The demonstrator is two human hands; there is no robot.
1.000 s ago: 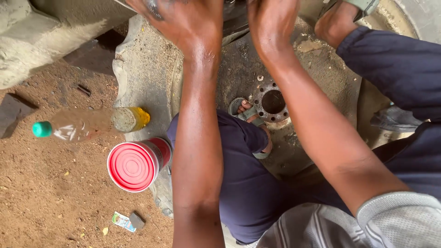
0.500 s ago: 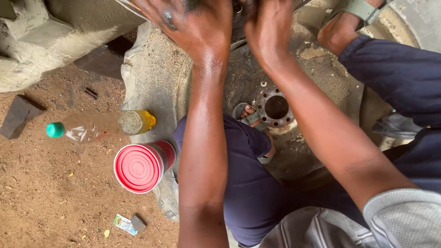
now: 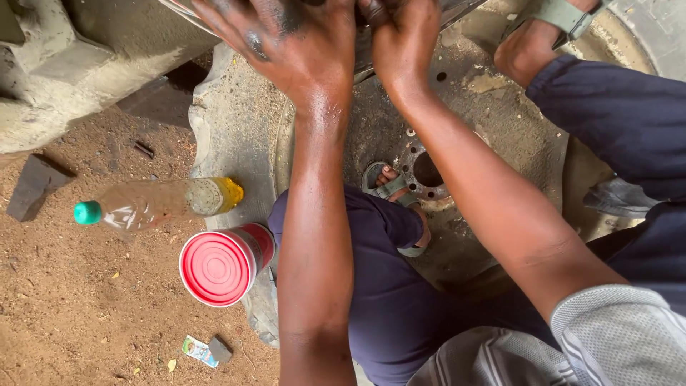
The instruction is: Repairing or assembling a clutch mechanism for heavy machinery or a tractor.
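Both my arms reach up to a shiny metal part (image 3: 457, 11) at the top edge of the view. My left hand (image 3: 286, 43) is greasy, and its fingers are spread and pressed flat against that part. My right hand (image 3: 404, 36) sits right beside it, fingers curled over the part's dark end, with the fingertips cut off by the frame. Below my arms a big dusty tyre (image 3: 236, 129) lies flat, with its wheel hub (image 3: 427, 171) showing a centre hole.
A sandalled foot (image 3: 391, 187) rests by the hub, and another foot (image 3: 532, 39) is on the tyre at top right. A red-lidded tin (image 3: 216, 266) and a lying plastic bottle (image 3: 153, 204) with a green cap are on the dirt. A grey concrete block (image 3: 64, 64) is at upper left.
My two hands have drawn closer together on the metal part and sit a little lower in view. The tin and bottle shifted right in the view as my head moved.
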